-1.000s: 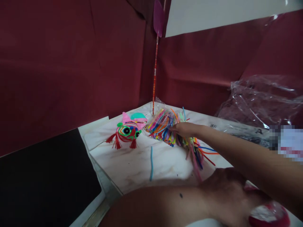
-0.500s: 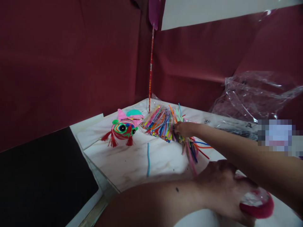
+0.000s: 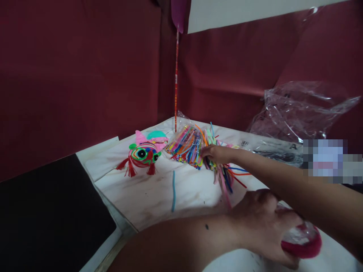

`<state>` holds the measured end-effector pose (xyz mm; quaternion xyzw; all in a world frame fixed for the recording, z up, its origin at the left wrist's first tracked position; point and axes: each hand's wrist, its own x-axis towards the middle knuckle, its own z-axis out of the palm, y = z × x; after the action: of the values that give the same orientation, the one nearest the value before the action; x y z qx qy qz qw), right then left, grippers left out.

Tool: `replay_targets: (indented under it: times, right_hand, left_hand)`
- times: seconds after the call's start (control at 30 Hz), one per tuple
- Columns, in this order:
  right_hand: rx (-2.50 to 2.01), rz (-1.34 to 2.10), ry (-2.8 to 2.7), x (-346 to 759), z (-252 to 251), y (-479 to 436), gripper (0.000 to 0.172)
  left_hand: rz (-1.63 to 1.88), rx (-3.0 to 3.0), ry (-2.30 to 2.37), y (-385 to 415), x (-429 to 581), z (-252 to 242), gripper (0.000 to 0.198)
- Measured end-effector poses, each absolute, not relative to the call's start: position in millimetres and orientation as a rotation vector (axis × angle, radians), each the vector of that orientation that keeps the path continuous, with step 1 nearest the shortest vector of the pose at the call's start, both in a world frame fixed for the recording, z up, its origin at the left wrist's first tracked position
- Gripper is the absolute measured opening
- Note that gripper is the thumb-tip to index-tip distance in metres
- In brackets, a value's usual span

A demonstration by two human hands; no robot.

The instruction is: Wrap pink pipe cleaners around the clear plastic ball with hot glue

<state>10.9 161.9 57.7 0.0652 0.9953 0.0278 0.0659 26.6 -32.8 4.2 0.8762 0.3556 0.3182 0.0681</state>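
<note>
My right hand point(image 3: 216, 153) reaches across the white table point(image 3: 147, 196) into a heap of coloured strips point(image 3: 189, 145), fingers curled among them. My left hand point(image 3: 262, 221) lies near the front edge, wrapped round a red round object with a white centre point(image 3: 302, 241). A single blue strip point(image 3: 173, 190) lies loose on the table in front of the heap. A striped, multicoloured fish-like craft figure point(image 3: 141, 153) with a big black eye and red tassels stands to the left of the heap.
Dark red cloth walls point(image 3: 70, 75) close the table's back and left. A thin red stick point(image 3: 176, 81) stands upright in the corner. Crumpled clear plastic bags point(image 3: 300, 109) lie at the back right. A black panel point(image 3: 51, 211) sits at the left front.
The view has drifted so everything sits slightly further left. My right hand has shifted a little within the strips; my left hand keeps its hold on the red object.
</note>
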Motion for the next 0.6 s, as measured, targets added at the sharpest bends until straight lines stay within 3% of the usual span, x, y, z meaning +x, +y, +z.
replay_targets:
  times: [0.2,0.6]
  right_hand:
    - [0.293,0.019,2.917,33.7,69.9,175.3,0.031]
    - [0.603,0.144,3.077,41.5,87.1,151.8,0.030]
  left_hand:
    - [1.179,2.184,1.113,-26.9,19.9,6.3,0.088]
    - [1.219,2.071,1.129,-26.0,20.9,7.3,0.082]
